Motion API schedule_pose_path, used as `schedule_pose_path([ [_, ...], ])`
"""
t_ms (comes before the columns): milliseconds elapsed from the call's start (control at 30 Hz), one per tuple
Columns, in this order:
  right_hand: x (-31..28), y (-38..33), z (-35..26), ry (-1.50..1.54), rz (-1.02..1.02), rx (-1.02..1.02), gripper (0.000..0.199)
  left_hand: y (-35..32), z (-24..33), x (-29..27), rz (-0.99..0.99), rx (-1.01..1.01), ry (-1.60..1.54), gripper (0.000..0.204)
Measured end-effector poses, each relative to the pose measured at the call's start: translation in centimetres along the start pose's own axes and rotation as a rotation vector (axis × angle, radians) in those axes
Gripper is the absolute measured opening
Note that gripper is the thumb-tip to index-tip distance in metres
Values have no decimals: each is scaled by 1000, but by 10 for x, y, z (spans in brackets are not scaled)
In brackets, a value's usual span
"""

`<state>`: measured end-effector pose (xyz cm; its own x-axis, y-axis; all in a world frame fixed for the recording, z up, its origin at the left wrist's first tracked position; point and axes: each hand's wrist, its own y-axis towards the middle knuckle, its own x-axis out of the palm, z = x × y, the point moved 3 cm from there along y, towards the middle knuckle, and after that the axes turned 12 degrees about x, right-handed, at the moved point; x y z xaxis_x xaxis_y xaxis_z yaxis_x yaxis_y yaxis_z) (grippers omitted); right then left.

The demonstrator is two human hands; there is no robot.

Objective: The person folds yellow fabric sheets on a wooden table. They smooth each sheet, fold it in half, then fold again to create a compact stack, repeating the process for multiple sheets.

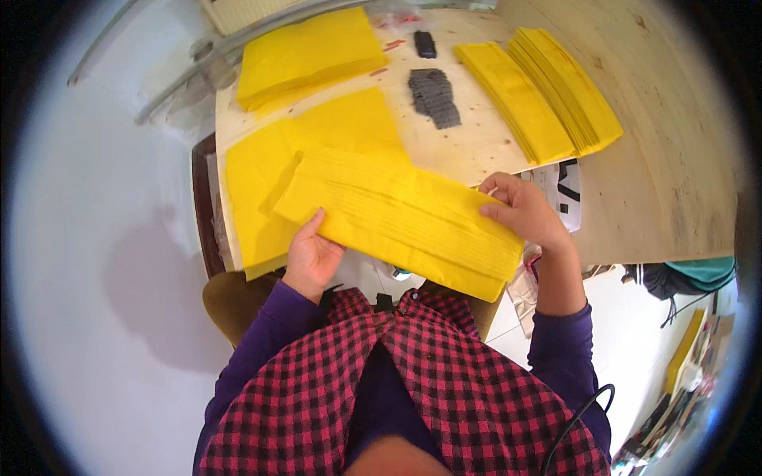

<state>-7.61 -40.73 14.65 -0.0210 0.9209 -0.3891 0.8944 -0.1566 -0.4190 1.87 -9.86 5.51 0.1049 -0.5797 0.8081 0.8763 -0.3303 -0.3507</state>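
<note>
**Folded yellow sheet (397, 214) spans from left grip (313, 254) to right grip (524, 210)**

Beyond and left of the left grip, flat yellow sheets (252, 190) lie on the pale wooden surface (480, 155), reaching its near edge. Farther beyond that grip sits a thick yellow stack (309, 55).

The left grip pinches the near edge of the folded sheet toward its left end, thumb on top and fingers partly hidden underneath. The sheet slants down to the right across the space between the grips, overlapping the flat sheets in view, with long creases along its length.

Beyond the gap between the grips lie a small black block (425, 44) and, nearer, a pile of dark grey strips (435, 97).

The right grip is at the sheet's far edge near the right end, fingers curled, thumb over the sheet; I cannot tell whether it pinches. Beyond it, two bundles of folded yellow sheets (516, 103) lie side by side.
</note>
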Motion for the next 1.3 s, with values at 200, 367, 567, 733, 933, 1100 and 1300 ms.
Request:
schedule_pose_path([
  [200,-39,-23,45,183,208,-45,19,25,-21,63,-98,26,154,37],
  [367,-87,-23,71,340,405,-100,19,84,-55,138,-264,25,219,35],
  [567,-160,2,92,411,640,5,19,177,-112,224,-451,-34,313,34],
  [733,-204,44,98,260,791,79,24,261,-155,275,-490,-93,395,30],
  [933,-238,105,124,117,897,131,28,354,-205,300,-433,-74,549,28],
  [1100,-237,137,154,48,1044,92,28,394,-236,282,-424,-130,595,27],
  [1300,-230,139,170,-13,1086,100,26,412,-237,260,-402,-102,655,26],
])
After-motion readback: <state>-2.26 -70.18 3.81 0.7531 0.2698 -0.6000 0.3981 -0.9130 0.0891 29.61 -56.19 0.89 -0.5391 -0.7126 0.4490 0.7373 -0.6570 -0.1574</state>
